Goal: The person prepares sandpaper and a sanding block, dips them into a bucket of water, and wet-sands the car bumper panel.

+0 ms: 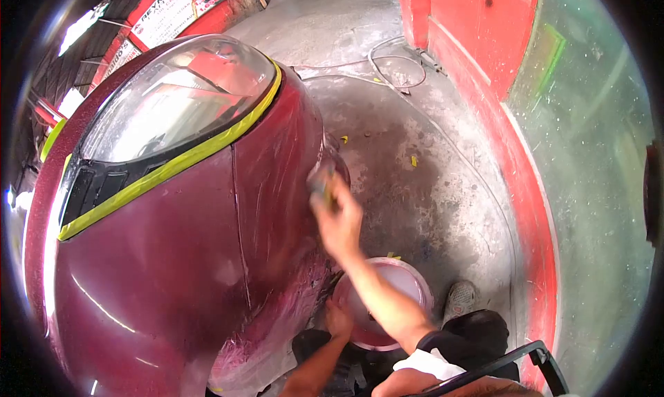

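Note:
My right hand (340, 220) reaches out to the side of a dark red car (159, 259). Closed in its fingers is a small dark pad (322, 189), blurred by motion, at the curved body panel. Whether the pad touches the paint at this instant is hard to see. Lower down, my left hand (339, 319) is at the left edge of a round pinkish bucket (423, 286), near the car's lower panel. Its fingers are partly hidden, so their grip does not show. Cloudy, pale liquid fills the bucket, and my right forearm crosses above it.
Yellow-green masking tape (159, 172) borders the car's window (183, 99). A thin hose (443, 131) runs over the wet, stained concrete floor (387, 120), with scraps of yellow tape (414, 161). At the right rises a red wall (477, 37); my shoe (462, 299) is beside the bucket.

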Demonstrator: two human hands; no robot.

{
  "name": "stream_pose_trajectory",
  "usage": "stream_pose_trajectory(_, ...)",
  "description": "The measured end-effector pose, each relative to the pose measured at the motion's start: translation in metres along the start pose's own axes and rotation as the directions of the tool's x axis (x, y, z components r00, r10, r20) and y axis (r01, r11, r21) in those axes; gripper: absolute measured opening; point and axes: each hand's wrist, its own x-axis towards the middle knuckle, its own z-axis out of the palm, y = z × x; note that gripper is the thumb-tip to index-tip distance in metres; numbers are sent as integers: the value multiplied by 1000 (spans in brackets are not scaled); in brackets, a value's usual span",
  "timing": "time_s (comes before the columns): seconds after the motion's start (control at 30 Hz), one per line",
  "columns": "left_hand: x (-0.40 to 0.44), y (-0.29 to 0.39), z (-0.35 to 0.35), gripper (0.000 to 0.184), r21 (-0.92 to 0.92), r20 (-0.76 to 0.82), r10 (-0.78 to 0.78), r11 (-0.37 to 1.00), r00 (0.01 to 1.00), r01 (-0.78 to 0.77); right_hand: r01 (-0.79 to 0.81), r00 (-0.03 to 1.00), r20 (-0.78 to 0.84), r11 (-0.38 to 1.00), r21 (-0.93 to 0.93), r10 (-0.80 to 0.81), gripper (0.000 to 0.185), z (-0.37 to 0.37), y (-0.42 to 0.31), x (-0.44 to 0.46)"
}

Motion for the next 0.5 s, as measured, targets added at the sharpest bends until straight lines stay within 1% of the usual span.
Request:
stream_pose_trajectory(0.03,0,1,-2,53,3,1,5,1000,1000,-5,11,1000,-20,1000,-6,-11,42,3,1,-31)
stream_pose_trajectory(0.07,-1,0,-4,53,-3,-50,71,997,996,-72,61,998,-22,998,-22,-62,40,5,13,-33)
stream_pose_trajectory(0.1,-5,-4,-4,52,-8,-100,130,991,986,-131,-24,999,-28,999,49,25,41,5,11,-18)
stream_pose_trajectory(0.13,-6,-3,-5,52,-10,-99,126,992,987,-128,-103,994,-26,987,119,107,43,5,6,13)
stream_pose_trajectory(0.17,-9,1,-5,53,-18,-100,100,995,990,-102,-110,994,10,992,60,109,42,0,1,43)
stream_pose_trajectory(0.2,-8,5,-6,53,-24,-105,82,996,991,-85,-165,986,8,984,68,165,40,2,-6,57)
stream_pose_trajectory(0.23,-6,1,-4,53,-20,-108,89,996,990,-92,-126,991,-27,989,72,128,40,3,0,51)
stream_pose_trajectory(0.27,-1,-4,2,52,-31,-163,153,987,975,-160,-83,994,-61,994,74,88,40,4,6,39)
stream_pose_trajectory(0.3,3,-8,7,51,-40,-217,211,974,953,-225,18,999,-50,1000,-18,-19,41,3,4,15)
stream_pose_trajectory(0.33,3,-10,8,51,-34,-218,218,973,951,-230,115,992,-33,987,-108,-120,42,3,2,-13)
stream_pose_trajectory(0.37,6,-11,10,49,-2,-170,176,984,970,-179,109,992,-76,993,53,-104,42,12,13,-31)
stream_pose_trajectory(0.4,2,-16,11,47,35,-117,120,993,986,-117,100,992,-79,994,52,-96,42,10,12,-25)
stream_pose_trajectory(0.47,2,-11,5,47,23,-135,140,990,981,-138,-63,997,-21,984,165,68,38,7,2,26)
stream_pose_trajectory(0.5,-2,-7,3,46,2,-153,155,988,976,-157,-129,990,-44,991,34,131,38,5,10,56)
